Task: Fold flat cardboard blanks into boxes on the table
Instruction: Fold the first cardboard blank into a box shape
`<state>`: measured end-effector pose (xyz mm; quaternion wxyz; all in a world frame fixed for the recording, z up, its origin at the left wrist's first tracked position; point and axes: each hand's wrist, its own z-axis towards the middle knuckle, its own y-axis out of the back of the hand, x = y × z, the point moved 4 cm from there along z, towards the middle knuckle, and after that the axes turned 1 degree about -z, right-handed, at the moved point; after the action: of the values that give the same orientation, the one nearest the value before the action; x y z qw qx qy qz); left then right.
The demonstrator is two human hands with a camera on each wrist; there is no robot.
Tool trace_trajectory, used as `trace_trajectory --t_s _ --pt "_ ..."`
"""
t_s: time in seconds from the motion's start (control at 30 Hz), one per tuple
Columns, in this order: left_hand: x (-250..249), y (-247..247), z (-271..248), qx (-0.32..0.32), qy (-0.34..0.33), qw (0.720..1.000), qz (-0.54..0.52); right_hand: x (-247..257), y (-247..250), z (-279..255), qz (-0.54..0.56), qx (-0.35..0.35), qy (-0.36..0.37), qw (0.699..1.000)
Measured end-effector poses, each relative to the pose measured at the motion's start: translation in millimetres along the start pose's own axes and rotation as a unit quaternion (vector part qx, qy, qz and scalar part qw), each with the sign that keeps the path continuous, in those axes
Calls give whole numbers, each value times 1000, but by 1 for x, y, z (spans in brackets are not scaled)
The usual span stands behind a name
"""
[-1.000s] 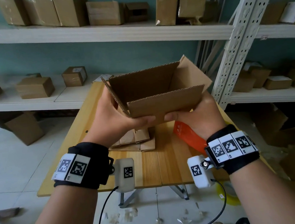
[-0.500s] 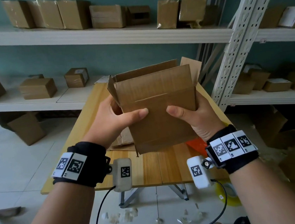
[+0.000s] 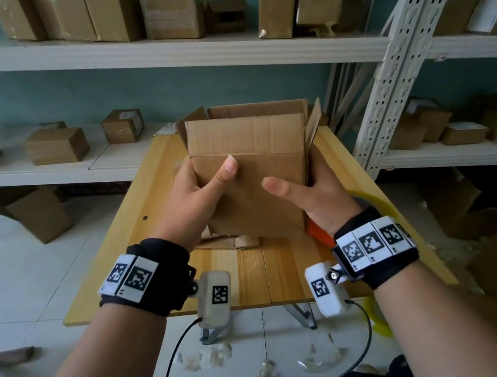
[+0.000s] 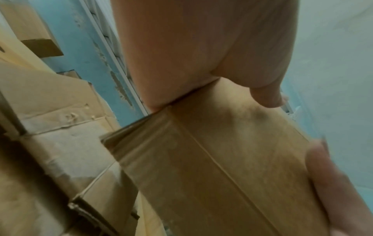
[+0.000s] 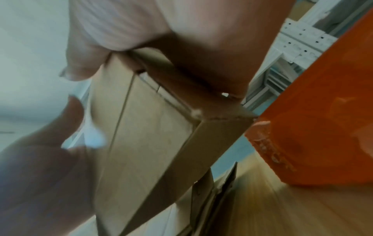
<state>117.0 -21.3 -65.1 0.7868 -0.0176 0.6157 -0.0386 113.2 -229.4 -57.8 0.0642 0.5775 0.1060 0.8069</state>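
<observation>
The brown cardboard box stands on the wooden table, over flat cardboard blanks. An orange plastic object lies right of it. Metal shelving with cardboard boxes stands behind.

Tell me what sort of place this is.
Probably a packing or storage room. White metal shelving along a teal wall carries many cardboard boxes, more lie on the floor, and both hands hold a carton over a small wooden table.

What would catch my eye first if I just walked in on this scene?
A half-formed cardboard box, top flaps open, held over a wooden table between the left hand and right hand. Behind, white shelves carry many brown boxes.
</observation>
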Motion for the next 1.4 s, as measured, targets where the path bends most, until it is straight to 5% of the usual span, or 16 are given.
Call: trace_trajectory --t_s 0.87,1.2,1.4 --pt "-15 -4 -7 -11 -49 999 8 -9 0 6 -47 -33 51 997" --pt "-16 10 -7 13 -89 996 22 -7 3 5 -90 -3 62 994" --pt "-13 16 2 2 -56 998 -41 -6 -2 2 -94 30 75 992"
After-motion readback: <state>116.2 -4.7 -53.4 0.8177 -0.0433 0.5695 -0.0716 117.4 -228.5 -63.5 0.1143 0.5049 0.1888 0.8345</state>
